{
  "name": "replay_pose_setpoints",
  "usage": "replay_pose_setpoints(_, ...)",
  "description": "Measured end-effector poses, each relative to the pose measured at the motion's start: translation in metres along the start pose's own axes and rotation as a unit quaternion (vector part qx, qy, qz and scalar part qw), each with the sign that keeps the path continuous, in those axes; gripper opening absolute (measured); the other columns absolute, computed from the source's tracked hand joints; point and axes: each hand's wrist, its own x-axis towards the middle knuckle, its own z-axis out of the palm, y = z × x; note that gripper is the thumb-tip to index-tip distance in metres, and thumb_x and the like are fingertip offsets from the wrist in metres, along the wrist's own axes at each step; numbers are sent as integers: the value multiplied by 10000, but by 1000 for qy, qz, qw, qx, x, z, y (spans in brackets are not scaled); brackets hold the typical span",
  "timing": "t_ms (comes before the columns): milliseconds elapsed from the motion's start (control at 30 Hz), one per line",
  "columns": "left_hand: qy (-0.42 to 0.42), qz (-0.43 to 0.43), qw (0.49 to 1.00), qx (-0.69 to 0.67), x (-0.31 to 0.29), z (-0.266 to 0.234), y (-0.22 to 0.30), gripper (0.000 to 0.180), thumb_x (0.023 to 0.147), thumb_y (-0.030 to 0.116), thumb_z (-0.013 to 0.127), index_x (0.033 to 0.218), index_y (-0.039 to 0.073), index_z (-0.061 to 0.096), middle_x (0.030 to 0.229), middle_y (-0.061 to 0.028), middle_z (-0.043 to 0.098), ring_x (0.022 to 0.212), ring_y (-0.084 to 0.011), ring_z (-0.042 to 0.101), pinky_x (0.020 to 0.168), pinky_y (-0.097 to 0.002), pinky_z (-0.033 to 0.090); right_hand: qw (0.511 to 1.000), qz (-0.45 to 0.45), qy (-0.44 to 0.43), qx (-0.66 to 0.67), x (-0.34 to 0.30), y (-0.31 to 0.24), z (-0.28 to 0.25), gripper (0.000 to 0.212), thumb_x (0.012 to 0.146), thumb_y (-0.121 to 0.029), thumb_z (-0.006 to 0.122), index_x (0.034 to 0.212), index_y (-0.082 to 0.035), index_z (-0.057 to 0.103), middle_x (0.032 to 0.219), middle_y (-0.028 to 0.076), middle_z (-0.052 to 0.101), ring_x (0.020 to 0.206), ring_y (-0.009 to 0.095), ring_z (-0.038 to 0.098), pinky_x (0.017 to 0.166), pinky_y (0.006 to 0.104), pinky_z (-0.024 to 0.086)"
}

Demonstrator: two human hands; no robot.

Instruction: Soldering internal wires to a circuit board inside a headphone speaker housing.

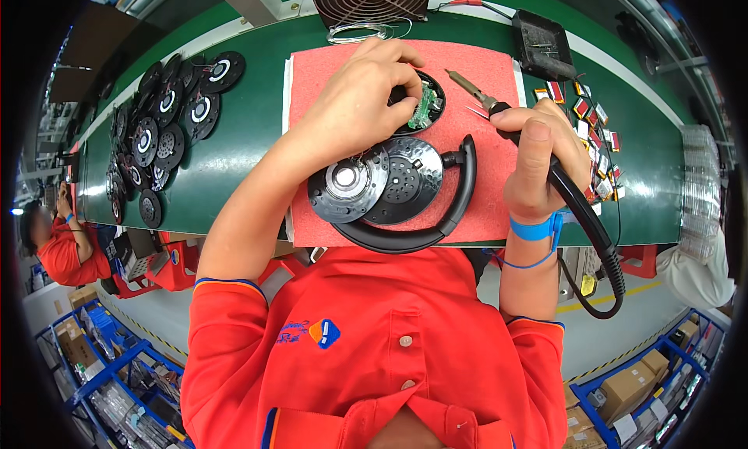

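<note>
A pair of black headphones lies on a pink foam mat [483, 223], its curved headband [466, 186] toward me. My left hand [354, 95] is closed around the left side of the far ear cup [439, 106], where a green circuit board [425, 109] shows; some fingertips are hidden. Nearer me, a round speaker plate with a silver centre [345, 178] overlaps a black perforated disc [403, 180]. My right hand [549, 157] grips a soldering iron [573, 192], its tip pointing up and left, above the mat. Thin metal points, apparently tweezers [477, 112], also stick out from this hand.
Many black speaker discs [167, 102] are piled on the green table [249, 149] at left. Small battery packs [596, 133] lie scattered at right, near stacked clear trays [701, 192]. A fan [370, 1] and a black tray [541, 44] stand at the back. The iron's cord loops down beside my right arm.
</note>
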Motion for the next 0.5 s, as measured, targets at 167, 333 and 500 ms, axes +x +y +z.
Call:
replay_pose_setpoints(167,10,17,999,39,1,4,3,62,670,28,617,710,-8,588,967,-115,581,935,-299,522,827,-384,438,1000,-11,9,3,0,1,1,192,850,-72,534,723,45,619,676,103,641,514,146,445,501,275,346)
replay_pose_setpoints(333,-26,15,1000,7,1,5,0,102,681,2,591,719,2,497,1023,-124,548,988,-301,513,868,-367,413,1000,7,-5,-8,0,-2,1,287,894,-123,491,722,75,608,699,130,644,541,141,423,528,284,318)
replay_pose_setpoints(500,-40,3,999,-18,0,5,-5,105,689,13,587,730,8,490,1037,-111,530,994,-281,507,875,-347,408,1000,22,-5,-10,0,-2,0,287,892,-127,498,729,80,613,703,125,643,552,133,422,535,283,317)
